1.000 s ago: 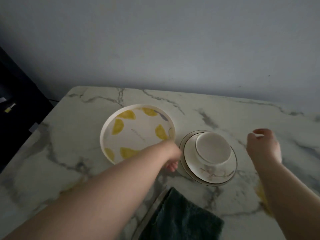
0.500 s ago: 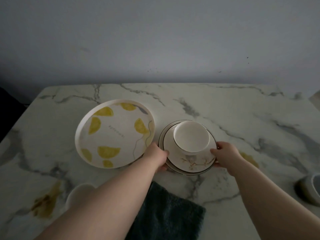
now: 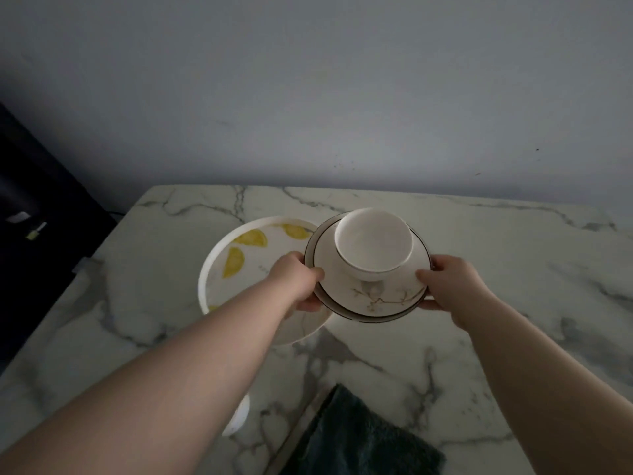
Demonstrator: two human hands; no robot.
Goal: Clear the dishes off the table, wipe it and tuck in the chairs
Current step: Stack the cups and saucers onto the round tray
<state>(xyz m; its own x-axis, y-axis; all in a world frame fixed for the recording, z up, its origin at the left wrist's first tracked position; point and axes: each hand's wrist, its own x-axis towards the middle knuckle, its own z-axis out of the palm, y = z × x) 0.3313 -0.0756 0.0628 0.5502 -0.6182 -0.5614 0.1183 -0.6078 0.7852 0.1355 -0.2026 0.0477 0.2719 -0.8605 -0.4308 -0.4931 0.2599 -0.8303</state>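
Head view: both arms reach forward over the marble table (image 3: 513, 255) and meet around a small pile of dishes. The left hand (image 3: 301, 282) grips the left rim of two stacked plates (image 3: 376, 298), thumb on top and fingers curled underneath. The right hand (image 3: 448, 289) holds the opposite rim the same way, thumb lying on the upper plate's edge and the other fingers tucked below. Between the two hands, on the upper plate, a white bowl (image 3: 373, 241) sits upright. The stack looks raised off the marble, level between the hands, with a shadow on the tabletop just under it. Its left part overlaps a larger round plate with yellow lemon slices (image 3: 236, 265), which lies flat on the table beyond and beneath the left hand and wrist. Nearer than both hands, between the forearms, a dark green cloth (image 3: 356, 437) lies on the table edge. A small white round object (image 3: 239, 418) peeks out under the left forearm; too much is hidden to tell what it is.
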